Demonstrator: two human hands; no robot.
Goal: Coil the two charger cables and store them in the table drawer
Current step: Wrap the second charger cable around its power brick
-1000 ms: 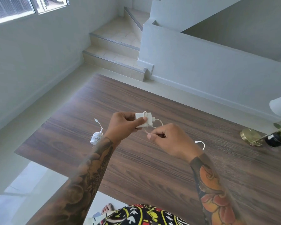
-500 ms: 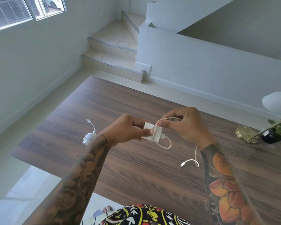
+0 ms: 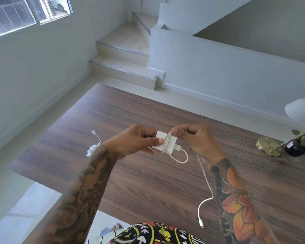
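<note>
Over the wooden table (image 3: 148, 182), from our left, we see a coiled cable (image 3: 92, 149) lying on it; our left hand (image 3: 130, 143) grips the white charger block (image 3: 166, 142), thumb pressed on top; our right hand (image 3: 195, 140) pinches its cable (image 3: 205, 175) at the block's far edge, the tail dangling.

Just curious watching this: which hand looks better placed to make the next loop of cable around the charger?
Probably the right hand: it pinches the cable at the charger, with the loose tail hanging below. The left hand is busy gripping the charger steady.
</note>
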